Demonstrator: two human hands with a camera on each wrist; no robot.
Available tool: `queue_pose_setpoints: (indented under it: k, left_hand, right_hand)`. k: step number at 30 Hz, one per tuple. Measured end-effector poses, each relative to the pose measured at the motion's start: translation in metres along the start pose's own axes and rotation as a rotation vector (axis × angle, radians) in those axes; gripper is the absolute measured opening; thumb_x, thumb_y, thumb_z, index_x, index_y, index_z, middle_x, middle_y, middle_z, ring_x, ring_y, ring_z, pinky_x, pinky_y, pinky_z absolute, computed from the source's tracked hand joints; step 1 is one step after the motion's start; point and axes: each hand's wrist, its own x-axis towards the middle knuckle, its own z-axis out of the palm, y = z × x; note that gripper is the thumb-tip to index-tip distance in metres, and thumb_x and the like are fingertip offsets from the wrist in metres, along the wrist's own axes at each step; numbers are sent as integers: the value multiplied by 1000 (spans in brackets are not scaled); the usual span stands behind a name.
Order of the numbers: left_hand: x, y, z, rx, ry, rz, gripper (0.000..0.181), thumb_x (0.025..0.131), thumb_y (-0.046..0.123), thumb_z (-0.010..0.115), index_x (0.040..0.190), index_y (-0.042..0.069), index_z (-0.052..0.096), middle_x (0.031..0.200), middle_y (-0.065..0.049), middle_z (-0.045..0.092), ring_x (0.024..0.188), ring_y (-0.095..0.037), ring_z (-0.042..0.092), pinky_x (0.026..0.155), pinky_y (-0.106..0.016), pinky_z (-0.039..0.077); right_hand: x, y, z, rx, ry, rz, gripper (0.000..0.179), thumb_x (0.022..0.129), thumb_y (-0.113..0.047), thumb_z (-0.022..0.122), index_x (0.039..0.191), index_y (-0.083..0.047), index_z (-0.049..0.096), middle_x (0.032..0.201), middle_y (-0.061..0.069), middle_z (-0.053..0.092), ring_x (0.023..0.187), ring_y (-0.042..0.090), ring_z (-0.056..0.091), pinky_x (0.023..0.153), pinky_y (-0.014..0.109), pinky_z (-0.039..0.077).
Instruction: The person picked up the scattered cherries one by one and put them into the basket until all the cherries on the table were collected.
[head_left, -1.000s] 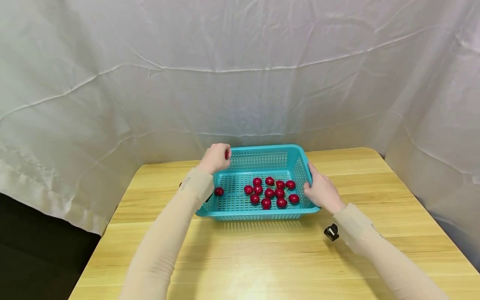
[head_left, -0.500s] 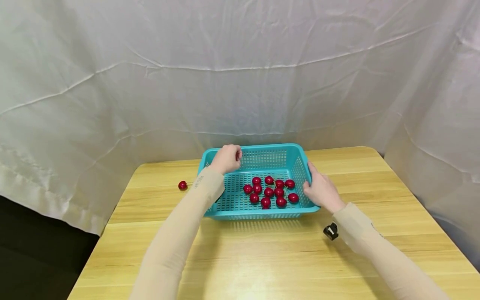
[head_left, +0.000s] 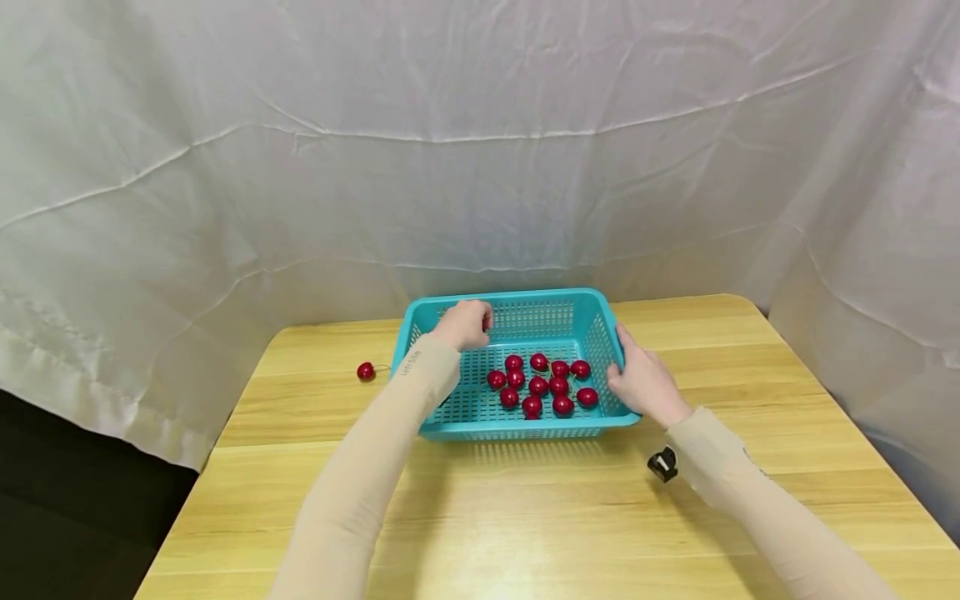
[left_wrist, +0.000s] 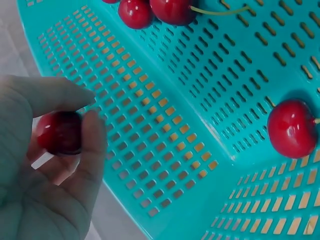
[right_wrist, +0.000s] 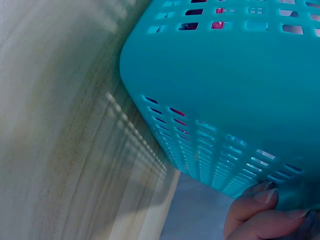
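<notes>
My left hand is over the left back part of a turquoise perforated plastic basket. Between its thumb and fingers it pinches a dark red cherry, clearest in the left wrist view. Several glossy cherries, some with green stems, lie on the basket floor right of centre. In the left wrist view a single cherry sits apart from them, in the part my left arm covers in the head view. My right hand grips the basket's right end at the rim, thumb on the near side.
A lone cherry with its stem lies on the wooden table, left of the basket. Pale cloth hangs behind the table and along its sides. A small black device is at my right wrist.
My left hand, pinching the cherry, has moved right and slightly down, in over the basket. The lone cherry on the table has come out from behind that arm. The right hand stays put.
</notes>
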Motion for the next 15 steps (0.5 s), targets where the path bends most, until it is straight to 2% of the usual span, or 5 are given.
queue_pose_setpoints:
  k: [8, 15]
  left_hand:
    - [1, 6, 4, 10, -76, 5, 23, 91, 2, 62, 113, 4, 65, 94, -5, 57, 79, -20, 48, 67, -31, 42]
    - [5, 7, 12, 39, -124, -9, 32, 90, 3, 62, 122, 8, 63, 115, -8, 63, 93, -23, 51, 73, -32, 43]
  right_hand:
    - [0, 1, -1, 0, -2, 8, 79, 94, -12, 47, 160, 3, 6, 118, 43, 61, 58, 21, 64, 50, 31, 53]
    - [0, 1, -1, -10, -6, 8, 79, 94, -13, 48, 160, 4, 7, 125, 44, 58, 64, 24, 67, 53, 33, 55]
